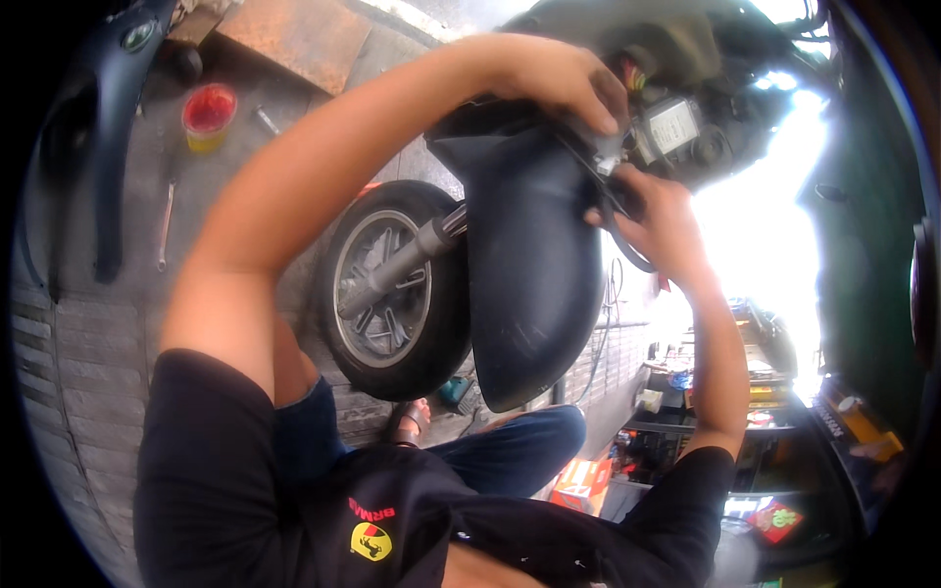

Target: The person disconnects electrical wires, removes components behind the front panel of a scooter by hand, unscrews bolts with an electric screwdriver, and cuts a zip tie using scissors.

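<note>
A scooter's front end stands before me, with a black mudguard (534, 265) above the front wheel (387, 289). My left hand (573, 86) reaches over the mudguard's top with curled fingers; what they grip is hidden. To the right, my right hand (655, 218) closes its thumb and fingers around a black cable (632, 250), which curves down along the mudguard's edge. A small whitish piece (608, 162), too blurred to name, sits between the two hands. Just beyond them is a silver box with a pale label (671, 129), set in the scooter's opened front.
On the paved floor at left are a red-and-yellow tub (209, 116) and a wrench (167, 225). A dark body panel (123, 127) stands at the far left. An orange-and-white carton (580, 485) and cluttered shelves (765, 392) are at lower right.
</note>
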Motion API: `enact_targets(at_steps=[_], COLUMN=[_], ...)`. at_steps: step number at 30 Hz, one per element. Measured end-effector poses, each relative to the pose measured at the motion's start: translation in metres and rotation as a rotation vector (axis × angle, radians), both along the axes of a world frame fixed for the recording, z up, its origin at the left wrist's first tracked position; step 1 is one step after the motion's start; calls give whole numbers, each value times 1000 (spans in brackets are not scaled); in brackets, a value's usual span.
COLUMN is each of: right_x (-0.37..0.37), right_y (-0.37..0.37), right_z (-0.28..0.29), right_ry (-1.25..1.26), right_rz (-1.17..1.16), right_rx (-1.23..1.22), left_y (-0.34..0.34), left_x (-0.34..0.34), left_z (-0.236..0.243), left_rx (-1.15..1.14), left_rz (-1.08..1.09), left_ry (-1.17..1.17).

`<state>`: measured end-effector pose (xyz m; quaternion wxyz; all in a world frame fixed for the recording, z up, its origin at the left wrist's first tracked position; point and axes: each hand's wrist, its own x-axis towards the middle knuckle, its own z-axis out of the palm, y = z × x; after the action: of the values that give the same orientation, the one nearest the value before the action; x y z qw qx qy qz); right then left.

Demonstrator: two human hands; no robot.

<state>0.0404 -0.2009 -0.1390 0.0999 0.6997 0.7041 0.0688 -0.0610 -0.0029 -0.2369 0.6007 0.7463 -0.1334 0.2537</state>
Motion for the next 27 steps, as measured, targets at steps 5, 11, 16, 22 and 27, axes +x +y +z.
enact_targets(at_steps=[5, 11, 16, 22, 27], right_x=[21, 78, 131, 178, 183], right_y=[-49, -96, -85, -87, -90], right_z=[32, -15, -67, -132, -149], right_ry=[471, 983, 1419, 1356, 1656], right_rz=[99, -171, 57, 141, -5], right_rx=[-43, 598, 442, 432, 283], left_y=[80, 64, -19, -104, -158], left_x=[-82, -104, -106, -82, -37], left_z=[-23, -23, 9, 56, 51], left_rx=[-330, 722, 542, 358, 386], left_rz=[185, 868, 774, 587, 715], left_ry=[-27, 482, 335, 501, 362])
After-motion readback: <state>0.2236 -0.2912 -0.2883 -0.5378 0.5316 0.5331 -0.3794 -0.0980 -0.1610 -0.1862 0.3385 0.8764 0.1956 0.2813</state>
